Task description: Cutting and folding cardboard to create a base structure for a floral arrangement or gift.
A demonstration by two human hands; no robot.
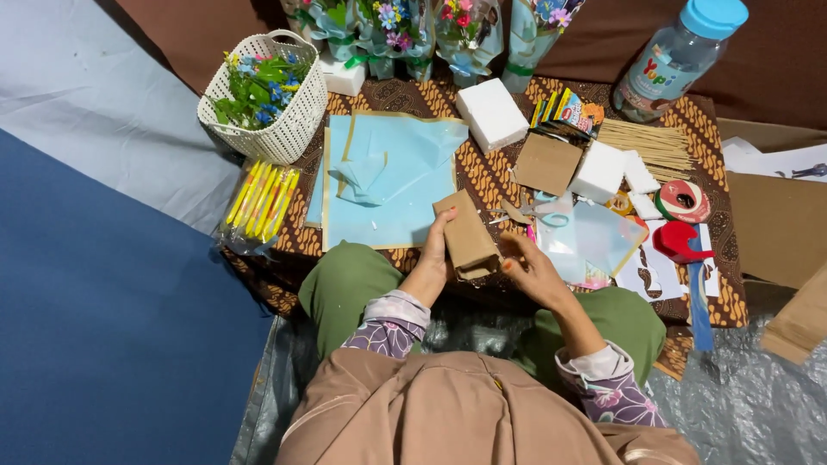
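**Two hands on a folded brown paper piece at the table's near edge**

The left hand [433,250] is closed along the left side of a folded brown paper piece [466,234], fingers curled up against it. The right hand [531,269] grips the piece's lower right end, fingers bent around it (the nails are painted orange-red). The piece stands tilted over the near edge of the low table [482,176], which is covered in brown patterned cloth.

Just behind the piece lies a stack of light blue paper sheets [388,185] on the table's left half. A white woven basket [263,95] of small flowers sits at the far left corner, and a packet of yellow pens [258,202] hangs off the left edge. White foam blocks [491,112], a bundle of wooden skewers [646,142] and a red tape dispenser [680,239] lie toward the right side.
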